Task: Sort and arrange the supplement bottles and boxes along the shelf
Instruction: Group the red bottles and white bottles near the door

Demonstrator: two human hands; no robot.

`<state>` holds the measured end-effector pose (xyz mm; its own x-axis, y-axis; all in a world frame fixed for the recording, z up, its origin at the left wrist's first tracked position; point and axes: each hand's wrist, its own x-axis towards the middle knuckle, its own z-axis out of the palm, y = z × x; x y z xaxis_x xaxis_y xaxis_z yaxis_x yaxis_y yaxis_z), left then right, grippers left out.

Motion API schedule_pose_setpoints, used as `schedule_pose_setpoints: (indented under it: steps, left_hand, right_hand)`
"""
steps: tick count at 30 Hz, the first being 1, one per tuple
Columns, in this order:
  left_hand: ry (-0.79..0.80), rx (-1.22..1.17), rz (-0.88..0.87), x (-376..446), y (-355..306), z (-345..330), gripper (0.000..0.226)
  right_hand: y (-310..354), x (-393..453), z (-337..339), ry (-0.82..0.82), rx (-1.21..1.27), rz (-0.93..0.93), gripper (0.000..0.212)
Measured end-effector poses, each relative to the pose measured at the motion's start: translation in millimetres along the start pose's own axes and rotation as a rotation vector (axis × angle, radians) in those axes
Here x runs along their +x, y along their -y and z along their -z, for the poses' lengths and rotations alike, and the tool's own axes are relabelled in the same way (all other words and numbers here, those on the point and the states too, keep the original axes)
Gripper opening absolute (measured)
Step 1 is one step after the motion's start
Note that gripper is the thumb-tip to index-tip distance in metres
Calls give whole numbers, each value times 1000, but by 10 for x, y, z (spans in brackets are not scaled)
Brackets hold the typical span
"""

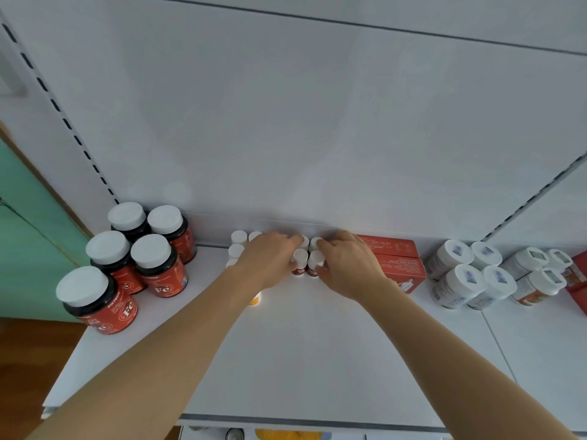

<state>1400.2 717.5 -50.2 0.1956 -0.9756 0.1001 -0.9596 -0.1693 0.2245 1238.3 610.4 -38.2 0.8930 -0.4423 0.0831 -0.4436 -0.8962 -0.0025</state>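
Several small white-capped bottles [300, 263] with dark red labels stand in a tight cluster at the back of the white shelf [301, 344]. My left hand [270, 258] lies over the cluster's left side, fingers curled against the bottles. From the other side my right hand [346, 265] closes in with its fingers curled round the rightmost bottles [316, 260]. More small white caps [239, 238] show left of my left hand. A small yellow-labelled bottle [255, 298] peeks out under my left wrist.
Several large red Fe bottles [158, 268] with white lids stand at the shelf's left end. A red box [397, 258] sits just right of my right hand. Beyond it are white tubs [460, 281] and another red box [579, 281] at the far right.
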Motion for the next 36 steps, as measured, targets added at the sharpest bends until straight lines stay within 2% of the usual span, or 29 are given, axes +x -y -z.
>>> schedule_pose_setpoints:
  steps: [12, 27, 36]
  left_hand:
    - [-9, -26, -10, -10, 54, -68, 27]
    - [14, -21, 10, -44, 16, 130, 18]
    - [-65, -23, -14, 50, -227, 395, 38]
  right_hand:
    - [5, 21, -6, 19, -12, 17, 41]
    - [27, -65, 133, -26, -39, -6, 38]
    - [-308, -393, 437, -111, -32, -100, 49]
